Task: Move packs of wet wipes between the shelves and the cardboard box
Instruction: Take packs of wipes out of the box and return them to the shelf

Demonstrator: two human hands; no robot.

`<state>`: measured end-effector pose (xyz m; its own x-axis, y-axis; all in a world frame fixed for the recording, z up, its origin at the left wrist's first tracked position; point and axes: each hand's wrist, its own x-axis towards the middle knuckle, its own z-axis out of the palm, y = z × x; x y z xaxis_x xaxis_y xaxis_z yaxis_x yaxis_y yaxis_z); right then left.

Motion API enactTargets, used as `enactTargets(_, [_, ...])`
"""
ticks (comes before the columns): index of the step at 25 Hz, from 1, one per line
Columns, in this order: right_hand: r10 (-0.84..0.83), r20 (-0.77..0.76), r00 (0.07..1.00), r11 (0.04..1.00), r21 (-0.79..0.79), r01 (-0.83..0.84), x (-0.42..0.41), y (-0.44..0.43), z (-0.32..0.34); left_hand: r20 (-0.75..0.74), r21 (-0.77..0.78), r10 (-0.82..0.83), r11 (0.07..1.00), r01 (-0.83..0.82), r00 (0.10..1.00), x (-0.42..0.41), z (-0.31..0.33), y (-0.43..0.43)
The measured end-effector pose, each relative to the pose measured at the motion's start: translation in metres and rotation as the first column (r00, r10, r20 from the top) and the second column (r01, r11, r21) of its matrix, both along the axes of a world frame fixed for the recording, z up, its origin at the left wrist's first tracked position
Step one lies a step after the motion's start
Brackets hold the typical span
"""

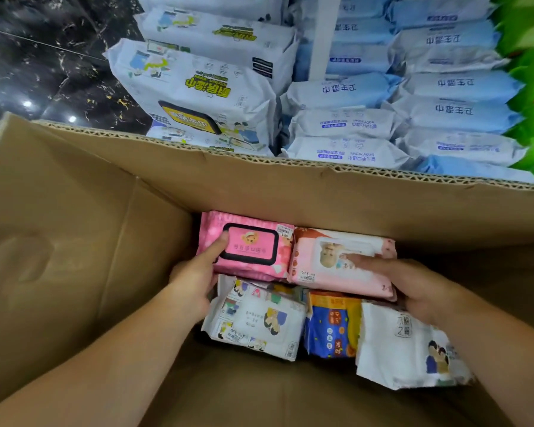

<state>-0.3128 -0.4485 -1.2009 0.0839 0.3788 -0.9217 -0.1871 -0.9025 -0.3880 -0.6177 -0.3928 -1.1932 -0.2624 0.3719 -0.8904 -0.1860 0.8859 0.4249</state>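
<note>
Deep in the open cardboard box (pixel 259 180) lie several packs of wet wipes. My left hand (pixel 195 278) grips the near left edge of a bright pink pack (pixel 253 241) with a black-rimmed lid, thumb on top. My right hand (pixel 413 285) holds the pale pink pack (pixel 330 263) beside it, fingers laid across its lid. Nearer to me lie a white cartoon pack (pixel 259 322), a blue and orange pack (pixel 330 325) standing on edge, and a white pack (pixel 407 346) at the right.
Beyond the box's far wall the shelf holds stacked white packs with yellow lettering (pixel 198 84) on the left and blue-white packs (pixel 413 97) on the right. Green packaging (pixel 530 72) sits at the far right. Dark marble floor (pixel 43 57) lies to the left.
</note>
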Motion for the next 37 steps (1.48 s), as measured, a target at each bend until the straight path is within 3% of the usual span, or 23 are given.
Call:
enactTargets(3, [-0.045,-0.01,0.999,0.998,0.053,0.045,0.008,-0.008,-0.004,-0.086,0.017,-0.272,0.961,0.275,0.958,-0.001,0.007,0.005])
enactTargets(6, [-0.038,0.063,0.997,0.995,0.098,0.032,0.006,-0.014,0.0,-0.165,0.02,-0.565,0.818,0.575,0.808,-0.011,0.005,0.017])
enactTargets(10, [-0.03,0.215,0.976,0.982,0.186,-0.011,-0.004,-0.018,0.032,-0.088,-0.034,-0.708,0.705,0.708,0.701,-0.003,0.026,0.019])
enactTargets(14, [-0.157,0.144,0.977,0.952,0.285,0.111,-0.019,-0.033,0.107,-0.158,0.047,-0.652,0.746,0.665,0.742,-0.004,0.091,-0.014])
enactTargets(18, [-0.192,0.03,0.981,0.931,0.321,0.172,-0.022,-0.054,0.213,-0.084,0.16,-0.58,0.795,0.585,0.81,-0.022,0.202,-0.034])
enactTargets(23, [-0.17,0.043,0.984,0.881,0.454,0.132,-0.016,-0.071,0.378,-0.042,0.294,-0.557,0.787,0.543,0.83,-0.042,0.375,-0.028])
enactTargets(26, [-0.242,0.03,0.97,0.838,0.511,0.193,-0.016,-0.088,0.486,-0.025,0.412,-0.549,0.756,0.509,0.835,-0.042,0.48,-0.028])
enactTargets(32, [-0.32,-0.073,0.944,0.667,0.69,0.28,-0.009,-0.113,0.671,-0.073,0.689,-0.595,0.551,0.472,0.801,-0.033,0.665,-0.019])
enactTargets(37, [-0.411,-0.05,0.91,0.547,0.786,0.29,0.004,-0.113,0.769,-0.055,0.861,-0.656,0.351,0.369,0.753,-0.002,0.776,0.004])
